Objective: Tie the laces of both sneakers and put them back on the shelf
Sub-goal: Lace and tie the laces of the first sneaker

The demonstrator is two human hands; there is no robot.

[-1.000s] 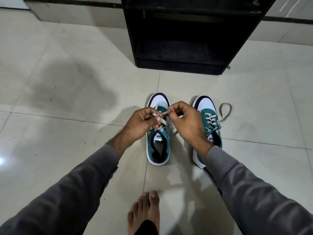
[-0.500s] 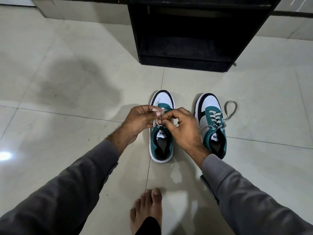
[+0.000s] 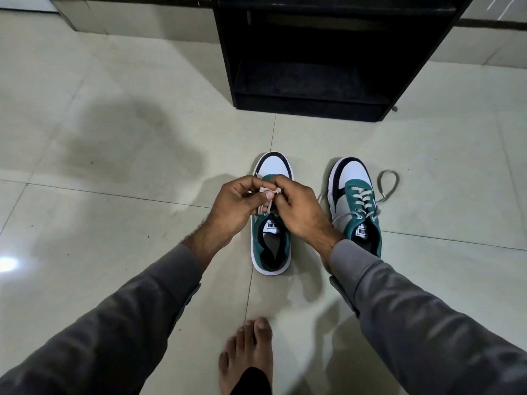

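Observation:
Two green, white and black sneakers stand side by side on the tiled floor, toes pointing away from me. Over the left sneaker (image 3: 271, 246) my left hand (image 3: 236, 206) and my right hand (image 3: 301, 210) meet, both pinching its beige laces (image 3: 269, 192) into a small knot above the tongue. The right sneaker (image 3: 355, 203) stands untouched; its laces are loose, one end looped on the floor (image 3: 387, 185) to its right. A black shelf (image 3: 313, 89) stands open just beyond the shoes.
My bare foot (image 3: 249, 357) rests on the floor at the bottom centre, behind the left sneaker. Pale glossy tiles (image 3: 114, 166) stretch to the left and right. A wall base runs along the top edge.
My hands have drawn closer together over the left sneaker, gathering the lace ends from a stretched-out hold into a tight pinch. The view has shifted slightly; the shoes have not moved.

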